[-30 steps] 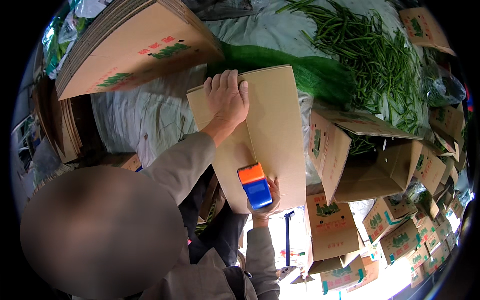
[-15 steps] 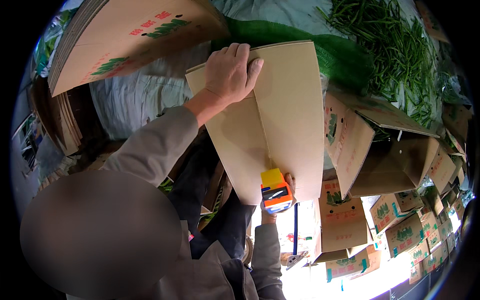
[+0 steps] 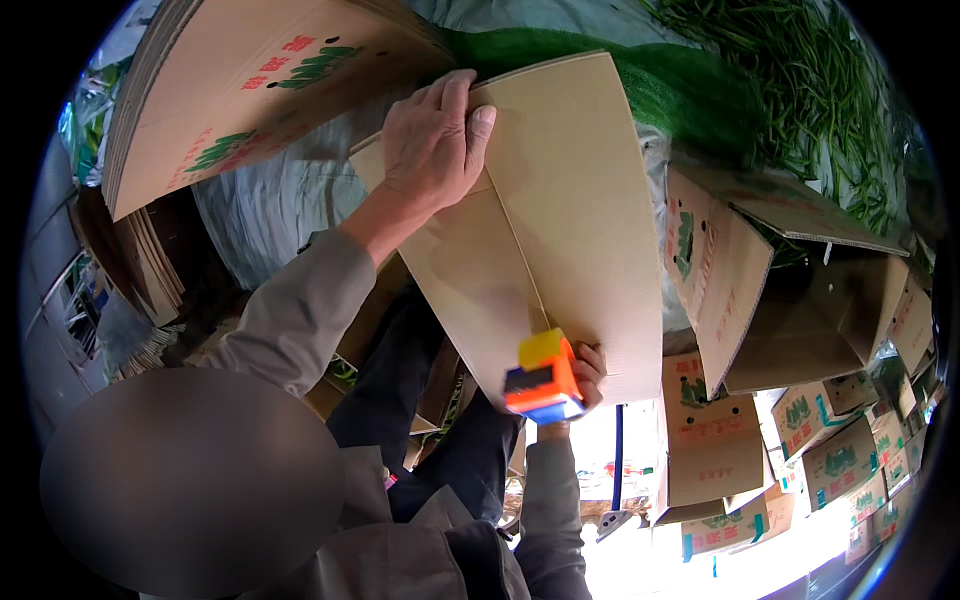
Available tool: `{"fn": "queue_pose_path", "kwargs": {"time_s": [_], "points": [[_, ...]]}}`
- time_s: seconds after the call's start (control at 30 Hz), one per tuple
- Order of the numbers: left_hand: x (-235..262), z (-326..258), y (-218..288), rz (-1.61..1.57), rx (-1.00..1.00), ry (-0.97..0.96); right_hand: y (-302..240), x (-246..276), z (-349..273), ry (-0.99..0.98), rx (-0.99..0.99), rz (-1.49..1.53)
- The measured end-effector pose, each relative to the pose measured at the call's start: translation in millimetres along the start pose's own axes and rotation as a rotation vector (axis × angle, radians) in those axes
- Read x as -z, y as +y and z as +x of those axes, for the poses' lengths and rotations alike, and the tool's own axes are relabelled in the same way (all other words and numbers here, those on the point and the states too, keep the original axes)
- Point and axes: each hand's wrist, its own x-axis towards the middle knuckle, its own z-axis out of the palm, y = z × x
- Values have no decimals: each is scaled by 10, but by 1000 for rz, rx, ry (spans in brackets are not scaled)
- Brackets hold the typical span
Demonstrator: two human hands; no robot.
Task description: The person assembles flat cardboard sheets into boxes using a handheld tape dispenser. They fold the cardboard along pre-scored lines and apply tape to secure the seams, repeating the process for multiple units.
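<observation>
In front of me is a brown cardboard box [image 3: 575, 200], its plain panel facing up with a seam running lengthwise down the middle. My left hand [image 3: 432, 150] is closed over the box's far edge, fingers hooked past it and thumb lying on the panel. Near the opposite end of the seam, my right hand [image 3: 588, 370] grips an orange, yellow and blue tape dispenser [image 3: 543, 378], which looks slightly blurred. The dispenser is over the near end of the seam; whether tape touches the cardboard I cannot tell.
A stack of flattened printed cartons [image 3: 270, 90] leans at the upper left. On the right stands an open carton [image 3: 800, 320], with several more boxes [image 3: 840, 465] beyond. Long green peppers [image 3: 840, 100] lie in a heap at the upper right, beside green netting [image 3: 690, 95].
The tape dispenser has tilted in my right hand, near the seam's near end. My left hand keeps its hold at the far edge, while the whole view has shifted slightly.
</observation>
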Motion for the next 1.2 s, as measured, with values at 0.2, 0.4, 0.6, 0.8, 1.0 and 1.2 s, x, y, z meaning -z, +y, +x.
{"fn": "queue_pose_path", "kwargs": {"time_s": [0.2, 0.4, 0.6, 0.8, 1.0, 1.2], "points": [[169, -224, 220, -204, -88, 96, 51, 5, 26, 5, 16, -123], [931, -1038, 1023, -654, 97, -732, 67, 102, -6, -49, 39, -156], [983, -1309, 1321, -800, 131, -697, 119, 138, 12, -81, 84, -144], [1022, -1396, 1494, -645, 49, -574, 126, 112, -26, -44, 66, -111], [907, -1224, 1320, -845, -25, -772, 96, 120, -6, -39, 13, -100], [924, -1317, 1487, -609, -145, -691, 64, -13, -42, 116, 4, -46]]}}
